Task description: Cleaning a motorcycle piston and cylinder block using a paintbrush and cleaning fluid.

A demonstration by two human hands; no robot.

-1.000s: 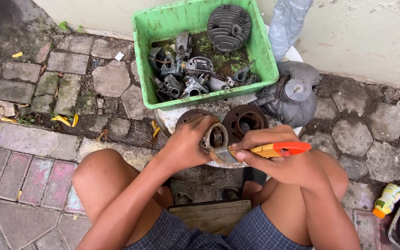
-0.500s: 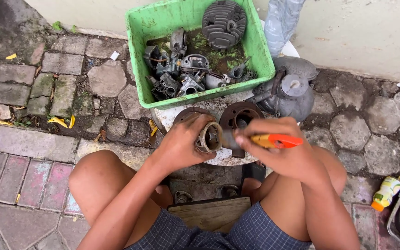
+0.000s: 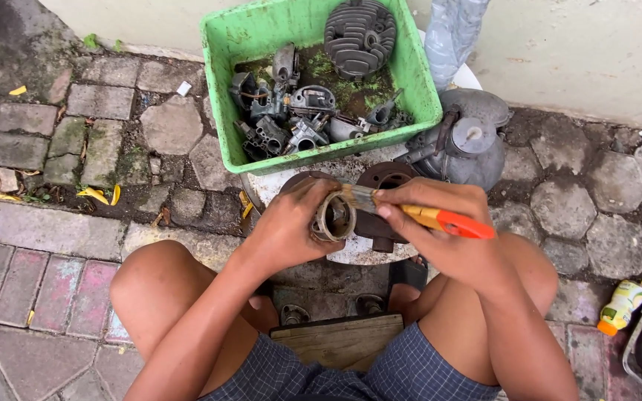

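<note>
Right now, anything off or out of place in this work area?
Yes: moss and green grime grow among the metal engine parts in the green crate. The cylindrical part in the left hand looks rusty and dirty; the right hand holds a brush to it. Yellow leaves litter the paving.

The brush (image 3: pixel 410 212) bristles seem hidden inside the metal ring (image 3: pixel 334 217).

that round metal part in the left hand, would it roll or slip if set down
The ring-shaped metal part looks rigid and probably heavy for its size. Being round, it would likely roll if laid on its side. Its grimy surface may be slippery, so the left hand wraps it.
</note>
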